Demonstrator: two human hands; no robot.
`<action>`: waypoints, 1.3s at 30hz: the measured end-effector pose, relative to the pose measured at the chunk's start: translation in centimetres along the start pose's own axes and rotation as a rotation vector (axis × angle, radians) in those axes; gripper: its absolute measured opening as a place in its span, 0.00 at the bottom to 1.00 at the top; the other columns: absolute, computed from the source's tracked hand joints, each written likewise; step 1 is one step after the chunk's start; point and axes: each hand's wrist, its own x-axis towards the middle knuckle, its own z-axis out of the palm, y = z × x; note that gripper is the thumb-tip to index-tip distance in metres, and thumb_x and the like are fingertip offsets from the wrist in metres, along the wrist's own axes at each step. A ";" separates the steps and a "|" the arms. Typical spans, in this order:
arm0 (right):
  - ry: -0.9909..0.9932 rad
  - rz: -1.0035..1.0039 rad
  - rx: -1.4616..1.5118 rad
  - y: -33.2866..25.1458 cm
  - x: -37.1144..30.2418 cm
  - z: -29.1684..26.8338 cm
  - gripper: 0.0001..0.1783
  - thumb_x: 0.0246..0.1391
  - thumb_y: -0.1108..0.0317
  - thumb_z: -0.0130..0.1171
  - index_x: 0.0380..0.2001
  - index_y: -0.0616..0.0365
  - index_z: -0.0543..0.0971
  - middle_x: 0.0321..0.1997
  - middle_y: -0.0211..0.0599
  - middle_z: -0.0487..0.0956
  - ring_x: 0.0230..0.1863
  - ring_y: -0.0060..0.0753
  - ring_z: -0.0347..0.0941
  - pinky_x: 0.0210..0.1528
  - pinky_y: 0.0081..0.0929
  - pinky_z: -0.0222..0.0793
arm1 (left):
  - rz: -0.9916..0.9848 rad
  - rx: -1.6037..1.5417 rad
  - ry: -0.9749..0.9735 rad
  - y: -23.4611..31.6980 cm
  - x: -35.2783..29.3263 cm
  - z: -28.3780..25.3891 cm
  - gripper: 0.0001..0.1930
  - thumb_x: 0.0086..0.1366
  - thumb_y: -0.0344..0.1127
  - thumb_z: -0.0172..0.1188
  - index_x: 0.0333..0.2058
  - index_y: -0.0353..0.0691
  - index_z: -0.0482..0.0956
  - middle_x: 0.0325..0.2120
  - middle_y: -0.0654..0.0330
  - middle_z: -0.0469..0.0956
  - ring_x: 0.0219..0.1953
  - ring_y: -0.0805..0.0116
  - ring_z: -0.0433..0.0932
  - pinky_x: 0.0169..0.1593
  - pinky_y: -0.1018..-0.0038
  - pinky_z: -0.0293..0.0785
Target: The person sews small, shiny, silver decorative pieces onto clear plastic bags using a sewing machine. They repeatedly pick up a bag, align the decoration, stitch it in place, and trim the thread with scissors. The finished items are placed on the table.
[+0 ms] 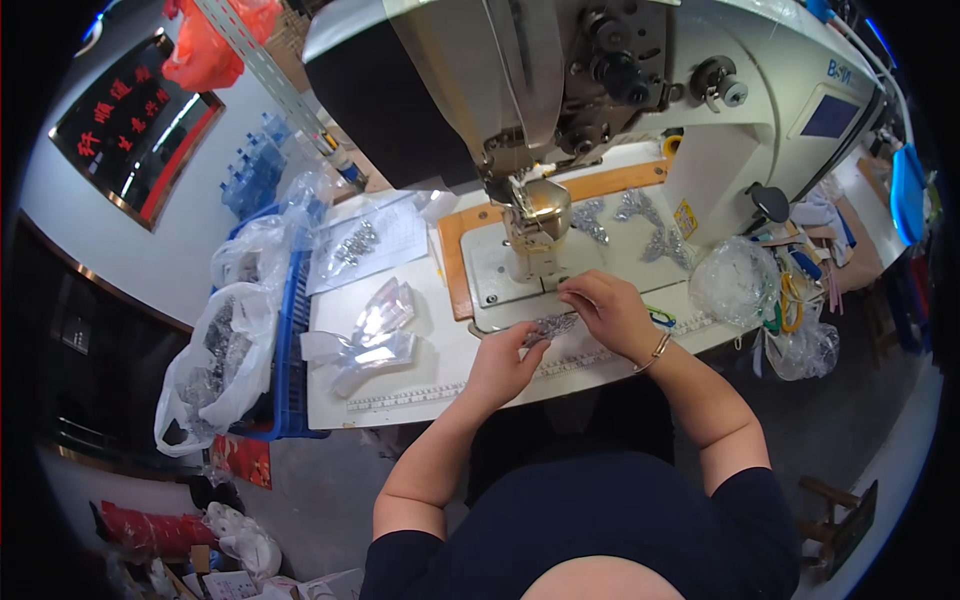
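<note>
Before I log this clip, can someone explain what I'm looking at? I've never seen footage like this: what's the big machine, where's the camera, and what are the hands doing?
The camera sits on the person's head and looks down, so the edges bend. The big white machine is an industrial sewing machine on a white worktable. Both forearms rise from the lower edge. The left hand and the right hand pinch a small glittery silver piece just in front of the needle. More silver pieces lie behind the needle, clear plastic bags lie to the left, and a blue crate holds filled bags.
</note>
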 end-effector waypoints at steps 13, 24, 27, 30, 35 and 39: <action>-0.076 0.441 0.577 -4.7 -6.2 1.4 0.13 0.47 0.72 0.64 0.36 0.63 0.77 0.32 0.40 0.78 0.36 0.29 0.76 0.39 0.23 0.72 | -0.317 -1.116 0.012 1.4 -3.9 -1.8 0.09 0.64 0.29 0.55 0.41 0.33 0.71 0.38 0.50 0.78 0.42 0.59 0.79 0.48 0.65 0.76; 0.177 0.634 1.183 -3.6 -5.7 4.4 0.15 0.51 0.79 0.59 0.42 0.65 0.71 0.32 0.35 0.77 0.33 0.22 0.74 0.38 0.21 0.73 | -0.366 -1.171 0.058 0.6 -4.1 1.2 0.13 0.65 0.30 0.52 0.47 0.35 0.69 0.43 0.54 0.75 0.44 0.62 0.78 0.49 0.66 0.76; 0.296 0.560 1.057 -4.2 -5.3 4.6 0.13 0.47 0.79 0.62 0.38 0.64 0.73 0.30 0.34 0.77 0.31 0.21 0.74 0.36 0.19 0.73 | -0.312 -1.163 0.117 1.0 -4.3 1.8 0.15 0.66 0.30 0.52 0.50 0.36 0.67 0.43 0.55 0.75 0.45 0.64 0.77 0.49 0.67 0.76; 0.110 0.540 0.649 -4.1 -5.5 4.1 0.13 0.45 0.78 0.65 0.35 0.64 0.74 0.28 0.32 0.77 0.28 0.19 0.73 0.35 0.18 0.73 | -0.257 -1.164 0.157 0.7 -4.4 2.6 0.16 0.66 0.30 0.51 0.52 0.36 0.65 0.44 0.55 0.74 0.46 0.65 0.76 0.50 0.67 0.75; 0.284 0.463 0.592 -4.3 -5.6 5.0 0.12 0.42 0.76 0.67 0.33 0.61 0.76 0.24 0.32 0.78 0.25 0.18 0.73 0.29 0.17 0.72 | -0.278 -1.254 0.146 0.6 -4.5 3.8 0.16 0.69 0.35 0.45 0.53 0.37 0.63 0.50 0.53 0.70 0.52 0.61 0.72 0.56 0.62 0.71; 0.287 0.357 0.447 -4.1 -5.7 5.1 0.12 0.42 0.77 0.67 0.32 0.60 0.77 0.26 0.34 0.78 0.24 0.20 0.74 0.27 0.18 0.70 | -0.263 -1.610 0.141 1.0 -4.7 3.9 0.20 0.72 0.44 0.35 0.55 0.39 0.60 0.53 0.53 0.66 0.56 0.58 0.67 0.60 0.59 0.65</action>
